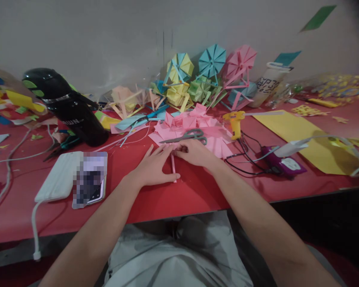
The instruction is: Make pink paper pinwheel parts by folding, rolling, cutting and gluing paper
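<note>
A narrow folded pink paper strip (pixel 172 162) lies on the red tabletop, pointing towards me. My left hand (pixel 154 165) rests flat with its fingers spread, the thumb over the strip's near end and the fingertips by its far end. At that far end the fingers of my right hand (pixel 193 151) are curled into a pinch on the strip; the exact contact is partly hidden. Just beyond both hands, grey-green scissors (pixel 197 135) lie on a heap of folded pink paper pieces (pixel 185 121).
Paper umbrella-like models (pixel 212 59) stand by the wall. A yellow glue gun (pixel 235 121), purple power strip (pixel 284 165) and yellow sheet (pixel 311 139) are at right. At left are a black bottle (pixel 77 115), white power bank (pixel 60 177), phone (pixel 91 179) and pliers (pixel 64 145).
</note>
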Tool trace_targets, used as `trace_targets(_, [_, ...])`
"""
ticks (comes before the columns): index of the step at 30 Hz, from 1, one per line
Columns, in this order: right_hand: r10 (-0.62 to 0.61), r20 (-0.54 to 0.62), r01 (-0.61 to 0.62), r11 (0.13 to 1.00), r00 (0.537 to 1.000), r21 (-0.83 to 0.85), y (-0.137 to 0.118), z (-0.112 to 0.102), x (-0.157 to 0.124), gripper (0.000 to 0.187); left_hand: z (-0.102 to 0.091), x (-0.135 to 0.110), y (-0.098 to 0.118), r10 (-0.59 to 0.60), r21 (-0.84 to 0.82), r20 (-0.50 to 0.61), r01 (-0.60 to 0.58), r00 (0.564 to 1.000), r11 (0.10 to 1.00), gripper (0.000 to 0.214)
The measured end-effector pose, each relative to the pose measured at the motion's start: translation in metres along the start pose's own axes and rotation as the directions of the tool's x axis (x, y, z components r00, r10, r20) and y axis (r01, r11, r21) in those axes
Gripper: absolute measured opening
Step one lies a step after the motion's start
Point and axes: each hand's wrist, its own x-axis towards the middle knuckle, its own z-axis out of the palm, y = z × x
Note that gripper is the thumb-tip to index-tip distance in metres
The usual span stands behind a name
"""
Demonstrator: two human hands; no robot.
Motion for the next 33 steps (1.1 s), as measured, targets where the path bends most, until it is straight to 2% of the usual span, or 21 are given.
trace_targets(22, [0.003, 0.006, -0.003, 1.000, 1.000, -0.002, -0.0007, -0.0010, -0.0005, 0.020, 0.0000, 0.0001, 0.0003, -0.001, -0.002, -0.003, 0.001, 1.000, 1.000, 0.107])
trace_targets(33, [-0.005, -0.025, 0.006, 1.000, 1.000, 0.027, 0.0022, 0.0011, -0.0001, 0.019, -0.0009, 0.0001, 0.0010, -0.007, -0.003, 0.004, 0.007, 1.000, 1.000, 0.108])
